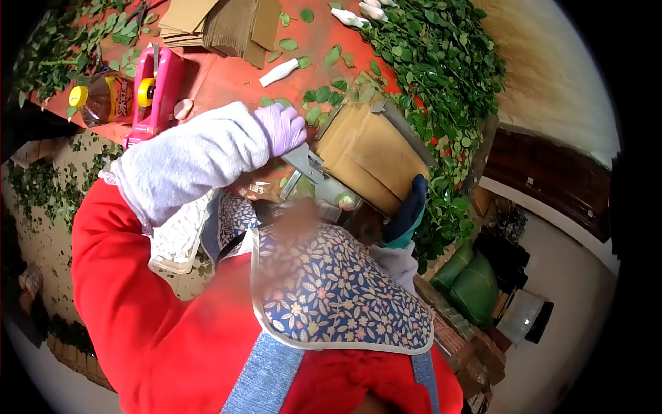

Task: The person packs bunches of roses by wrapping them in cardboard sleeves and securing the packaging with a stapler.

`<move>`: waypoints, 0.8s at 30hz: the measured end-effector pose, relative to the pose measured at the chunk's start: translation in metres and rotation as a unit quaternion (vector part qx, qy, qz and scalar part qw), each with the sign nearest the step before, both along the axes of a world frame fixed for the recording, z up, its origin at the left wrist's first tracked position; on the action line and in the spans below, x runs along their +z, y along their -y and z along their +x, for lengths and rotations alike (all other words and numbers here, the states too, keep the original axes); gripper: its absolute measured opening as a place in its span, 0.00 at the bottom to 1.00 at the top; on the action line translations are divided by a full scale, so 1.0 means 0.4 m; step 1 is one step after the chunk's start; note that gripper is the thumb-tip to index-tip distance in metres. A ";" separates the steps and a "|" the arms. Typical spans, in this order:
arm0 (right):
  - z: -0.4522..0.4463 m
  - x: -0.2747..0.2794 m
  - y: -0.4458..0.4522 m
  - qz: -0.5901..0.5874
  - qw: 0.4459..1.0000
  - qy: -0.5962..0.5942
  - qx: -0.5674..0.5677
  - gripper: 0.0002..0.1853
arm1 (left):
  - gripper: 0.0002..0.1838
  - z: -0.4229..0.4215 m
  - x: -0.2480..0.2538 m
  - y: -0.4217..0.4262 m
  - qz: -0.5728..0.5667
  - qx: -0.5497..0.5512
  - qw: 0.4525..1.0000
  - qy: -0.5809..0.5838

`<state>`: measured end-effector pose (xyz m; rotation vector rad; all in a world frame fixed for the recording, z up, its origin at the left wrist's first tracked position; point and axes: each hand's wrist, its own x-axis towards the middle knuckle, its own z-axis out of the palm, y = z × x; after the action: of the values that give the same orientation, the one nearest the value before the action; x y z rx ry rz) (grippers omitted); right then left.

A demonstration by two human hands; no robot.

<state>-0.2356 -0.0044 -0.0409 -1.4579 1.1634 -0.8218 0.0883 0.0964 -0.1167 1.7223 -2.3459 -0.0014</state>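
My left hand (281,130), in a lavender glove with a pale towelling sleeve, is closed around the handle of a grey metal stapler (303,162). Its arms reach to the near left corner of a brown cardboard wrap (369,155). My right hand (408,207), in a navy glove with a teal cuff, grips the wrap's lower right edge; its thumb is hidden. A pale pink rose (345,201) shows at the wrap's near end, close to my apron. How far the stapler's jaws are apart cannot be made out.
Cut leafy stems (441,76) are heaped along the right side of the red table (227,79). Stacked cardboard sheets (238,31) lie at the back. A pink tape dispenser (153,93), a bottle (107,96) and a white foam-net sleeve (279,72) are on the left.
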 end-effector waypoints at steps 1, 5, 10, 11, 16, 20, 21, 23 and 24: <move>-0.053 -0.046 0.006 -0.076 0.996 -0.049 0.022 0.24 | 0.11 0.012 0.002 -0.001 -0.049 -0.030 0.998 0.008; 0.066 0.180 -0.150 -0.111 0.928 -0.317 0.162 0.33 | 0.22 0.145 0.057 0.003 -0.065 -0.069 0.993 0.073; -0.043 0.206 -0.218 0.103 0.754 -0.648 0.014 0.40 | 0.24 0.227 0.057 0.049 0.230 0.044 0.958 -0.163; -0.051 0.202 -0.226 0.068 0.792 -0.606 0.001 0.39 | 0.24 0.232 0.079 0.063 0.308 0.046 0.928 -0.205; -0.069 0.147 -0.218 -0.122 0.934 -0.334 -0.029 0.32 | 0.24 0.266 0.150 0.162 0.629 0.046 0.652 -0.420; -0.030 0.099 -0.204 -0.181 0.956 -0.228 -0.023 0.26 | 0.25 0.261 0.117 0.189 0.718 0.048 0.500 -0.481; -0.020 0.086 -0.185 -0.186 0.958 -0.217 -0.021 0.25 | 0.25 0.251 0.083 0.202 0.708 0.028 0.487 -0.510; -0.007 0.063 -0.154 -0.194 0.960 -0.202 -0.022 0.23 | 0.26 0.270 0.075 0.209 0.731 0.017 0.450 -0.513; 0.005 0.074 -0.195 -0.203 0.961 -0.186 -0.020 0.22 | 0.27 0.287 0.101 0.192 0.747 0.008 0.420 -0.515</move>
<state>-0.2338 0.0735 -0.0113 -1.9965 1.3587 -0.8724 0.2029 0.0197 -0.0762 1.0513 -0.8437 -2.7889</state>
